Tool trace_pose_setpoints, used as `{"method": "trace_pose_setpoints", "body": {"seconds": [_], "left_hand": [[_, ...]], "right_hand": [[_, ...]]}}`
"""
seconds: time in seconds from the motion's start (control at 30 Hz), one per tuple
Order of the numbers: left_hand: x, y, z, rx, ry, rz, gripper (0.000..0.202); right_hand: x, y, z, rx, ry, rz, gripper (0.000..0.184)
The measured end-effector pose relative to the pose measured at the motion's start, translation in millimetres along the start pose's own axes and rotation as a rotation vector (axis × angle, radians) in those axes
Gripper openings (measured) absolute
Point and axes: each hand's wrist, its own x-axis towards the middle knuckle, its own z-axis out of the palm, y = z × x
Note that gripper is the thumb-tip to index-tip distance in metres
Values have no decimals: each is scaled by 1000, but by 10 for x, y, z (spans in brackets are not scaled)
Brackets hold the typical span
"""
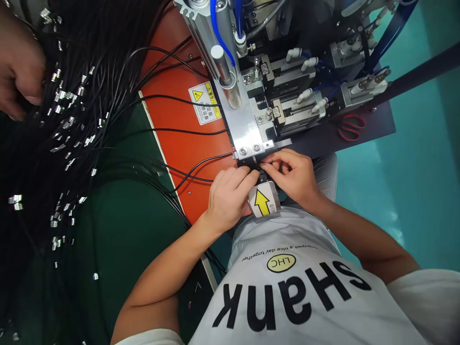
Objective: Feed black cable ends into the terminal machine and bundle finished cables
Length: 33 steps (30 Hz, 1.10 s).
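Observation:
My left hand (230, 194) is closed, its fingers pinching a thin black cable (194, 170) right at the small black fixture (251, 164) under the machine's metal plate (244, 124). My right hand (296, 177) meets it from the right, thumb and forefinger pinched on the same cable end at the fixture. Just below both hands sits a white tag with a yellow arrow (263, 202). The cable tip itself is hidden by my fingers.
Several black cables cross the orange mat (179, 143) towards a big bundle of cables with metal ends (68, 120) on the green surface (122, 239). Another person's hand (17, 62) grips that bundle at top left. Red scissors (350, 128) lie on the machine base.

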Motion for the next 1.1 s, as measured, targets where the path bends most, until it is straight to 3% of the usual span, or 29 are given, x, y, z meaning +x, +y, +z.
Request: {"method": "trace_pose_setpoints", "body": {"seconds": [0.17,0.47,0.63,0.73,0.9,0.97,1.1], "left_hand": [[0,8,0,28,5,23,27],[28,-46,-2,-95,-19,-27,25],[73,-33,-26,-111,-18,-43,25],[75,-27,-25,-119,-15,-44,24],[56,-33,-13,-120,-17,-61,24],[51,-33,-11,-124,-18,-73,24],[44,-34,-5,-127,-17,-76,24]], "right_hand": [[6,62,-5,59,-19,24,7],[24,227,37,427,-126,257,15],[58,226,-4,569,-253,428,19],[-33,218,-34,467,-179,319,16],[-207,236,1,164,36,-54,12],[-216,258,24,90,58,-148,4],[-171,272,25,-54,52,-249,7]]}}
